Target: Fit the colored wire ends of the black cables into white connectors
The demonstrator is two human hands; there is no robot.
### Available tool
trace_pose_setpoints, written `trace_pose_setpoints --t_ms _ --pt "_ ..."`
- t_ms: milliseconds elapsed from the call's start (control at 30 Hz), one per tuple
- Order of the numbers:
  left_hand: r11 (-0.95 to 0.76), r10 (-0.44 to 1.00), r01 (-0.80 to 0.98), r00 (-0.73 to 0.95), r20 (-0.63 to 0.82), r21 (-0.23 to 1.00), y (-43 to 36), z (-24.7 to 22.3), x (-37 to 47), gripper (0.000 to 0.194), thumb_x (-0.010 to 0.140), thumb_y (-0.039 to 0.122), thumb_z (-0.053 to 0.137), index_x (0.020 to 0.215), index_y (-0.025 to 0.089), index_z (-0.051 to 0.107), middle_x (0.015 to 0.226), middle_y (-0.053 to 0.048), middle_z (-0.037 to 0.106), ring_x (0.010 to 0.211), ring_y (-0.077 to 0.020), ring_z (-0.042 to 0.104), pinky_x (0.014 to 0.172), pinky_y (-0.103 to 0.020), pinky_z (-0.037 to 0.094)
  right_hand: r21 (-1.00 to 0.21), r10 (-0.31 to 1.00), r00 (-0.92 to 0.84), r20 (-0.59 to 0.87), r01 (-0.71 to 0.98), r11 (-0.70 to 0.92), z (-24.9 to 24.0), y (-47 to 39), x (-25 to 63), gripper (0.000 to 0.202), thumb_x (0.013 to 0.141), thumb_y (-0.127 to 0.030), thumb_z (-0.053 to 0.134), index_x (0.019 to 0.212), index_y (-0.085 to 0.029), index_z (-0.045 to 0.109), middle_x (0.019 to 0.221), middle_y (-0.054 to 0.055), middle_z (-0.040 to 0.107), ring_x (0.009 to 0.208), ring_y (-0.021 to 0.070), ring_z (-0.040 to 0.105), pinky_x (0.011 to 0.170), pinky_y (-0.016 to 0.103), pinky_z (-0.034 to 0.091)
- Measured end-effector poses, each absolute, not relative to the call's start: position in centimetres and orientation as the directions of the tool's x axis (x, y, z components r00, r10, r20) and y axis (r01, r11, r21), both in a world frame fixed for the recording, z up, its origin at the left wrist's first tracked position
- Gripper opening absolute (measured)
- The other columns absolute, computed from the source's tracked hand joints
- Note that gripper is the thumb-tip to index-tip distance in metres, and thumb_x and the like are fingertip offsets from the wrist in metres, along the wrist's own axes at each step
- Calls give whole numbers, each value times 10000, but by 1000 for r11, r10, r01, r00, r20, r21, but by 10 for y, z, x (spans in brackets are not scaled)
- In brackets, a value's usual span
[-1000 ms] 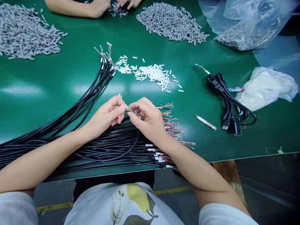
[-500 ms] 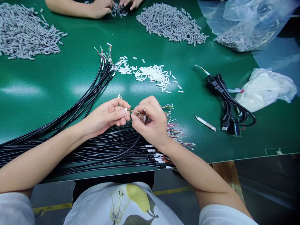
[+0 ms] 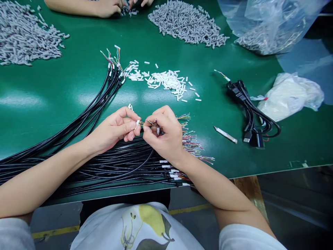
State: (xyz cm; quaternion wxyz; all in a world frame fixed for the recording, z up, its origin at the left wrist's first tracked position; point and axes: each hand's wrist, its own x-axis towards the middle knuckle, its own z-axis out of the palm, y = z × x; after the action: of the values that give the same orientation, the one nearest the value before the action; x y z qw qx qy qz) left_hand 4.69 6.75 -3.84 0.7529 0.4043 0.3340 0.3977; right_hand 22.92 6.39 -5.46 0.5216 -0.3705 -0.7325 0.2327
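Note:
Between its thumb and fingers, my left hand (image 3: 123, 126) pinches a small white connector (image 3: 137, 123). Thin coloured wires run from it to my right hand (image 3: 165, 133), whose fingers are closed on them close beside. A black cable hangs down from my right hand. Under both hands lies a thick bundle of black cables (image 3: 111, 159) with bare coloured wire ends at the right. Another bundle of black cables (image 3: 91, 104) curves up to the left, with white connectors on its ends. Small white connectors (image 3: 169, 80) lie in a loose pile beyond my hands.
Grey parts lie in heaps at the left (image 3: 26, 38) and top centre (image 3: 187, 24). Another person's hands (image 3: 110, 7) work at the top. At the right are a white pen-like tool (image 3: 225, 134), a coiled black cable (image 3: 249, 111) and plastic bags (image 3: 291, 95).
The whole view has shifted slightly, so things on the table appear a little further left and up. Both hands keep their hold, the connector and wires still between them.

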Motion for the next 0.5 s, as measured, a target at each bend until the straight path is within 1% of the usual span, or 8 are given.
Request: trace_pose_setpoints --t_ms 200,333,500 --pt "362 864 -311 465 -192 878 67 -37 47 275 829 297 831 923 145 622 683 16 721 511 -41 582 473 -126 437 -735 800 -190 569 319 598 -54 63 230 113 835 -89 594 798 -196 598 824 -28 514 553 36 430 460 187 382" --pt "341 868 -282 461 -186 897 67 -38 47 288 823 301 835 922 150 610 689 14 741 512 -49 606 470 -129 458 -747 809 -192 555 313 587 -56 63 230 105 840 -100 610 804 -198 605 829 -22 524 581 47 449 469 185 393" --pt "330 867 -266 465 -179 906 67 -39 48 277 824 280 834 900 154 598 674 20 748 500 -50 618 459 -123 467 -757 826 -208 524 329 564 -59 63 230 84 859 -161 658 812 -209 607 834 -23 543 560 47 418 465 200 375"
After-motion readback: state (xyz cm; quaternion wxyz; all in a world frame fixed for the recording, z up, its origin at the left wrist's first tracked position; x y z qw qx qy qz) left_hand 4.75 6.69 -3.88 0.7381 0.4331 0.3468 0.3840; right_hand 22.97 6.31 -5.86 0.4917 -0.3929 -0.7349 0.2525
